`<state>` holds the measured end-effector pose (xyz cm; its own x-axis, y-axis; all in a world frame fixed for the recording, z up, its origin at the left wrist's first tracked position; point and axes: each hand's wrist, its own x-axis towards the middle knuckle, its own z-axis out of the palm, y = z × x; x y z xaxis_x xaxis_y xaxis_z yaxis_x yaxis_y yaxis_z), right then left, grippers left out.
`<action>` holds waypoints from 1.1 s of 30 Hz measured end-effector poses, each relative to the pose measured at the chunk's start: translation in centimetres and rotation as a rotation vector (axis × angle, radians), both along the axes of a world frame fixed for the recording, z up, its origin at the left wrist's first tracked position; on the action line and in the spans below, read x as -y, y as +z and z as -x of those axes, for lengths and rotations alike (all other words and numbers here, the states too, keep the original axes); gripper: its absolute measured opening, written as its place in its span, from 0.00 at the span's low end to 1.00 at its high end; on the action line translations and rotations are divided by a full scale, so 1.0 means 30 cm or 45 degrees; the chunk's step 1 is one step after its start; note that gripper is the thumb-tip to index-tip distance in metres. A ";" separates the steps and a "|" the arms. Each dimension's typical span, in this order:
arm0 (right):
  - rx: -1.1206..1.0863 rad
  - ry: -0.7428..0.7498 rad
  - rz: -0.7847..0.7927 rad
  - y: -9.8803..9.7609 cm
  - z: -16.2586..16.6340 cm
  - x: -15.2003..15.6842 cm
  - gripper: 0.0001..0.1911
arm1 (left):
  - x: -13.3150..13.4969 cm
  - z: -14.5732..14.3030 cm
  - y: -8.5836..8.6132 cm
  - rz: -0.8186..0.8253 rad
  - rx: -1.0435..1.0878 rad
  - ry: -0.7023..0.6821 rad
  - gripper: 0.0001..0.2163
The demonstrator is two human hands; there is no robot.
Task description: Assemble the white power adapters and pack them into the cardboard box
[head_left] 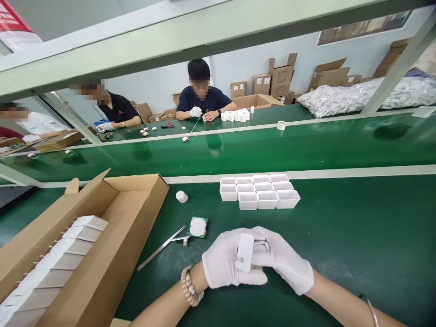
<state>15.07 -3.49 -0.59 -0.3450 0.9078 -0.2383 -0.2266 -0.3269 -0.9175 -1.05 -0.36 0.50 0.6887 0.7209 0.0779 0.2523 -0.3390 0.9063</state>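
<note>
Fingers: both gloved hands are closed round one white casing. The left hand cups it from the left and beneath, and the right hand wraps it from the right.
Casing: it is held just above the green table, near the front edge at the middle, with its flat face up.
Open room: bare green surface lies right of the hands.
Left side: tweezers lie near the left hand. Their tips are just beside a small green board carrying a white round pad.
Farther: a white cap sits alone. A block of open white shells stands well apart from the hands, short of the white stripe.
Box: a long cardboard box at left holds a row of white casings.
Beyond: people work across the green belt.
Writing: none can be read on the casing, and the red banner at far left is cut off.
</note>
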 end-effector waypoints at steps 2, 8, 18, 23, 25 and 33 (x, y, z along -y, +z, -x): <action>0.091 0.037 0.001 0.005 0.001 -0.003 0.21 | 0.000 -0.001 -0.005 0.048 0.021 0.005 0.25; 0.124 0.178 -0.017 0.015 -0.015 0.014 0.30 | -0.003 -0.005 -0.021 0.092 0.191 -0.070 0.12; 0.265 -0.057 -0.334 0.067 -0.081 -0.002 0.15 | -0.007 0.022 0.027 -0.640 -0.119 0.328 0.14; 0.596 -0.130 -0.439 0.050 -0.061 0.007 0.07 | 0.004 0.011 0.027 -0.810 -0.382 0.343 0.08; 0.691 -0.135 -0.485 0.039 -0.058 0.006 0.06 | 0.009 0.007 0.025 -0.804 -0.432 0.344 0.08; 0.988 -0.072 -0.669 0.030 -0.066 -0.006 0.10 | 0.010 0.006 0.037 -0.763 -0.497 0.282 0.09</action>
<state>17.04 -3.32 0.31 -0.2139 0.9749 0.0618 0.5074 0.1650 -0.8458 -1.23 -0.67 1.63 0.5906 0.7568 0.2801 0.6375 -0.6504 0.4130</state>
